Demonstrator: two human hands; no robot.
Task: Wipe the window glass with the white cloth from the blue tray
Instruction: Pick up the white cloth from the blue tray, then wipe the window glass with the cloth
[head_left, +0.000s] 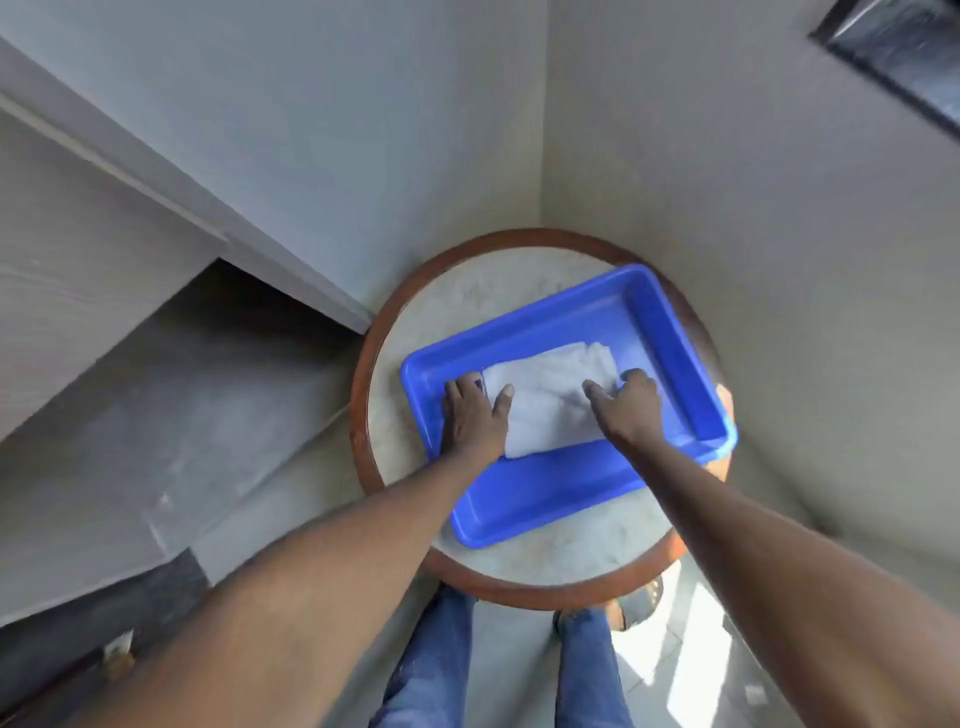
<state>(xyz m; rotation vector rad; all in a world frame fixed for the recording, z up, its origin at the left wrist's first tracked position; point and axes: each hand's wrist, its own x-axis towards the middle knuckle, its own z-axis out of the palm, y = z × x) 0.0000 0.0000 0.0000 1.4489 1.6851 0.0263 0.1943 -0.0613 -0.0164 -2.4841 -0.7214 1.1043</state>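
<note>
A folded white cloth (550, 397) lies flat inside the blue tray (524, 506), which sits on a small round table (447, 306). My left hand (475, 413) is on the cloth's left end, thumb over the top and fingers curled down at its edge. My right hand (631, 402) holds the cloth's right end the same way, thumb on top. The cloth still rests on the tray floor. A dark window frame with glass (904, 57) shows at the top right corner, on the right wall.
The table has a pale stone top with a brown wooden rim and stands in a wall corner. A grey cabinet or ledge (78, 270) juts out on the left. My legs in blue jeans (436, 670) stand just before the table.
</note>
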